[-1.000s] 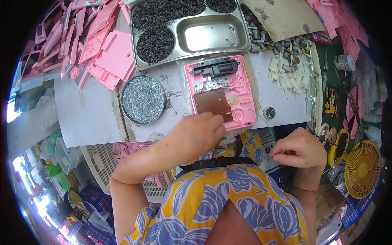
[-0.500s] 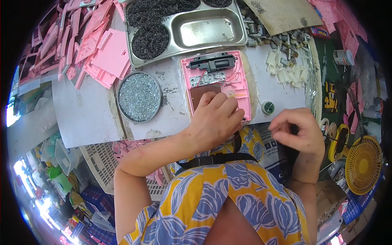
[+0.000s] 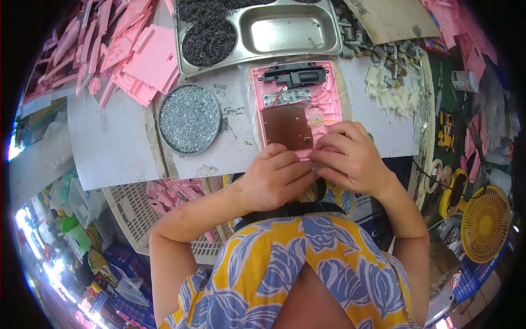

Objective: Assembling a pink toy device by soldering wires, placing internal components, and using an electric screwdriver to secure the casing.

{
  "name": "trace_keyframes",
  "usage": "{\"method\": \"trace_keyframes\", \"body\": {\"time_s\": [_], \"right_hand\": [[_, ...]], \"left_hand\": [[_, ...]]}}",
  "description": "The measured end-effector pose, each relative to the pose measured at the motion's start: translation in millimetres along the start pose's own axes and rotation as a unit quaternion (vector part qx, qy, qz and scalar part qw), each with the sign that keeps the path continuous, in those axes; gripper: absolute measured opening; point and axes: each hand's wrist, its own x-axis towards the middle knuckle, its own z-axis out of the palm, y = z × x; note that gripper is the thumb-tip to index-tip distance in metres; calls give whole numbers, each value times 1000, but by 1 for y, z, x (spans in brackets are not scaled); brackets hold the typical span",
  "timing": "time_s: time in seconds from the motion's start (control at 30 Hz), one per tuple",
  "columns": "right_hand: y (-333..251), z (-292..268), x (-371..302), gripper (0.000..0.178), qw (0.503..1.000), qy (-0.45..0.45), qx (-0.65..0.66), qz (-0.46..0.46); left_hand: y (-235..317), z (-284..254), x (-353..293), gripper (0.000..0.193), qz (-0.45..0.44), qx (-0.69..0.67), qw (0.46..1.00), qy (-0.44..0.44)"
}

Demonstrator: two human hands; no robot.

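A pink plastic case [image 3: 332,104] lies open on the table in front of me. Inside are a black mechanism [image 3: 296,75], a perforated metal strip [image 3: 287,97], thin red wires and a brown board [image 3: 285,127]. At the case's near edge my left hand [image 3: 274,178] is closed, its fingers curled over the rim. My right hand [image 3: 350,156] is pinched at the near right corner, its fingertips almost meeting the left ones. Whatever small thing the right fingertips hold is hidden. A pale round disc [image 3: 316,120] with a yellow wire sits beside the board.
Left of the case stands a round tray of small metal screws [image 3: 190,119]. Behind is a steel tray [image 3: 257,60] with dark springs. Pink panels [image 3: 150,66] pile up at far left; white plastic parts [image 3: 386,90] lie at right. A yellow fan [image 3: 485,225] stands lower right.
My right hand has moved left from beside the case to its near edge. My left hand has drawn back toward me off the brown board, which now shows more fully.
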Motion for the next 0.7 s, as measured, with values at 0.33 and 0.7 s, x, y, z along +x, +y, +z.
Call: {"method": "trace_keyframes", "body": {"time_s": [0.33,0.7], "right_hand": [[-15,0,7,38,997,-54,-32,52],[-22,-1,13,33,998,-27,-3,57]], "left_hand": [[-2,-19,-23,19,-201,31,979,31],[-1,-21,-35,15,-256,-39,961,94]]}}
